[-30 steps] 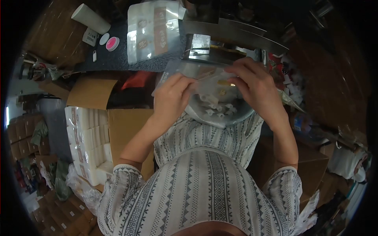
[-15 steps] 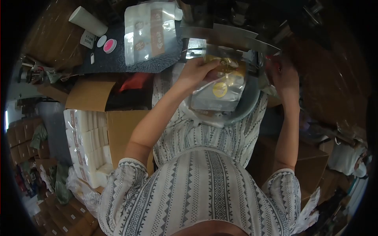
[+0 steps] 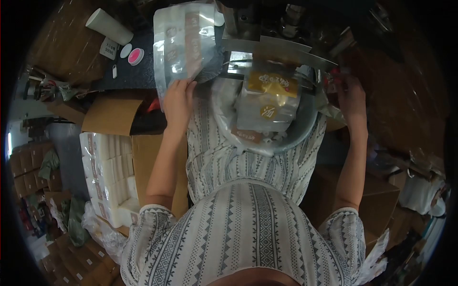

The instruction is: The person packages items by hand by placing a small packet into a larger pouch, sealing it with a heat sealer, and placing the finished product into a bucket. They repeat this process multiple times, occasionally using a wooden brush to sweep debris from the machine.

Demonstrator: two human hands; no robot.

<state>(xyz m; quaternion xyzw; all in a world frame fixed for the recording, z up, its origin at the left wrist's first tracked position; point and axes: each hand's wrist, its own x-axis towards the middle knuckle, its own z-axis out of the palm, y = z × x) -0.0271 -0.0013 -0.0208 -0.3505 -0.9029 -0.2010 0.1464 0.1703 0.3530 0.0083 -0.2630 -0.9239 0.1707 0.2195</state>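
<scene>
My left hand (image 3: 179,102) pinches the lower edge of a clear printed plastic bag (image 3: 183,47) that lies on the dark cloth at upper left. My right hand (image 3: 350,93) is closed around something red at the right side of the machine; its fingers are partly in shadow. Between the hands, a plastic bag with a gold label (image 3: 269,102) hangs at the metal plate (image 3: 286,45) of the machine, untouched by either hand. Under it, a round basin (image 3: 303,138) in my lap holds more clear plastic.
An open cardboard box (image 3: 160,167) stands at the left, beside stacked white packs (image 3: 107,176). A white cup (image 3: 109,27), a pink round tin (image 3: 136,56) and a small label card are at the upper left. Another cardboard box (image 3: 377,190) is at the right.
My left hand has let go of the gold-labelled bag and moved left to the clear printed bag, whose lower edge is now pulled down. My right hand has stayed at the machine's right side.
</scene>
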